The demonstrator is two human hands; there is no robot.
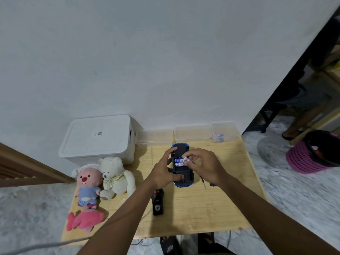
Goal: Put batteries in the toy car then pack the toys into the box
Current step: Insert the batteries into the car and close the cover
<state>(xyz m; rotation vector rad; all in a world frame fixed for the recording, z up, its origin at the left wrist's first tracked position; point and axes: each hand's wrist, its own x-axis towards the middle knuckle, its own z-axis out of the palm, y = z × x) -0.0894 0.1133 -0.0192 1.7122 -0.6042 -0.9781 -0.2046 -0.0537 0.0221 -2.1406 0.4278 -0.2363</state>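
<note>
A blue toy car (181,147) lies upside down on the wooden table (202,208), its battery bay open with two batteries (178,162) seated inside. My left hand (163,172) grips the car's left side and steadies it. My right hand (204,162) pinches a third battery (187,159) over the bay. The white box (97,140) with its lid on stands at the back left. A pink beaver plush (88,184), a white teddy bear (115,173) and a pink soft toy (84,220) lie at the table's left.
A black remote control (157,201) lies near the front centre. A small screwdriver (203,183) and a dark cover piece (212,184) sit right of the car. Three clear tubs (192,133) line the back edge; the rightmost (223,131) holds more batteries. A pink basket (305,159) stands on the floor at right.
</note>
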